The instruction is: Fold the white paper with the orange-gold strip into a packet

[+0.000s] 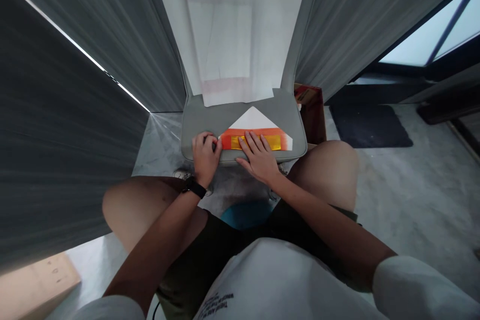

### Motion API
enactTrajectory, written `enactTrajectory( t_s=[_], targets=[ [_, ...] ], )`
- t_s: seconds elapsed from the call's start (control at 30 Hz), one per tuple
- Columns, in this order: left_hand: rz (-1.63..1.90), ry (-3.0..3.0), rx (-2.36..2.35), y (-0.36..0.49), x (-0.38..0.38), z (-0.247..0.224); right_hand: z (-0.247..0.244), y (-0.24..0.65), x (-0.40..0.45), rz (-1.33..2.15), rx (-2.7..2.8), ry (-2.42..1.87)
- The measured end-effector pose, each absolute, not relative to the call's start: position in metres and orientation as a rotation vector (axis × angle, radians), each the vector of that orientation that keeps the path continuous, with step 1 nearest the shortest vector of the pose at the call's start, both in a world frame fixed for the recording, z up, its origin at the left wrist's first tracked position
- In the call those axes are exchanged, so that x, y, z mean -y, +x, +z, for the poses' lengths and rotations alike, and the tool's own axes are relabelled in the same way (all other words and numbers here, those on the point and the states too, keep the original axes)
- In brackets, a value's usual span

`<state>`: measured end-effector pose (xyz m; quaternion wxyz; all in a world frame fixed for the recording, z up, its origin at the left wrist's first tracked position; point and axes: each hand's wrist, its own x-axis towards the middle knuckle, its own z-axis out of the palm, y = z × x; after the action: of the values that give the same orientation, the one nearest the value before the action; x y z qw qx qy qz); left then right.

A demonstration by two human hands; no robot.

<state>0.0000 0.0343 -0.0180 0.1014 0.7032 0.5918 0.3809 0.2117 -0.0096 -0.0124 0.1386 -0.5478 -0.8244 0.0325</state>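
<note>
A folded paper (pixel 253 119) lies on the grey chair seat (pixel 198 115). Its upper part is a white point, and below that runs an orange-red band with a shiny gold strip (pixel 276 142) across it. My right hand (pixel 258 155) rests flat on the paper, fingers stretched over the gold strip and the thumb toward the seat's front edge. At the paper's left corner, my left hand (pixel 206 152) has its fingers curled in, with thumb and forefinger closed at the edge; the exact contact is partly hidden.
White sheets (pixel 232 35) cover the chair's backrest and hang onto the seat. Grey curtains (pixel 150 25) stand on both sides. A reddish box (pixel 313 115) is right of the chair, with a dark mat (pixel 369 125) beyond. My knees flank the seat.
</note>
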Motion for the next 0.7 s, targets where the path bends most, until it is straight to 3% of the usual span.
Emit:
enactTrajectory(
  t_s=[0.33,0.5,0.7],
  targets=[
    [0.816,2.514,-1.239,0.003,-0.033,-0.007,-0.014,0.211,0.009,0.106,2.378,-1.579],
    [0.587,2.591,-1.318,0.006,-0.036,-0.006,-0.014,0.212,0.008,0.134,2.352,-1.556],
    [0.587,2.550,-1.489,0.012,-0.029,-0.002,-0.012,0.212,0.007,0.137,2.369,-1.547]
  ],
)
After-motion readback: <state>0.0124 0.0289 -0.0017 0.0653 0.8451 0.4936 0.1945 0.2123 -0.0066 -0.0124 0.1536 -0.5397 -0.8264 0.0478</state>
